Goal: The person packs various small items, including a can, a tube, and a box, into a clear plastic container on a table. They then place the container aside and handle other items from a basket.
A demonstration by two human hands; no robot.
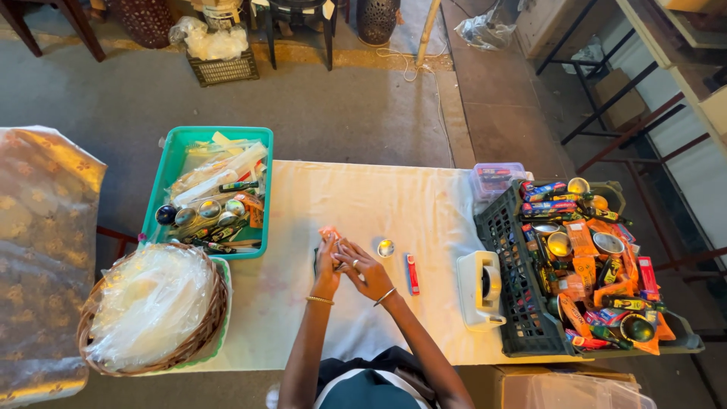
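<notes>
Landmark: bench (363, 204), draped in a white cloth, seen from above.
Left hand (327, 261): mid-bench, bangle on the wrist, fingers curled narrow round a small orange-pink packet (328, 233) that sticks out above the fingertips.
Right hand (362, 263): pressed against the left, fingers bent over the same packet; bangle on this wrist too.
Packet: held between both hands, just above the cloth at the bench's middle; lower part hidden by fingers.
Dark item under the left hand: edge only visible, kind cannot be told.
Small round silver tin (385, 248): lying on the cloth just beside the right hand, toward the bench's right end.
Red flat stick-shaped pack (412, 273): on the cloth, further toward that end than the tin, apart from it.
White tape dispenser (482, 290): near the bench's right end, touching the black crate.
Black crate (509, 303): at the right end, filled with orange packets, tins and small bottles.
Clear lidded box (496, 179): at the far right corner, beside the crate.
Teal tray (176, 163): at the left end, far side, holding tins, tubes and plastic wraps.
Wicker basket (204, 333): at the left end, near side, heaped with clear plastic bags.
</notes>
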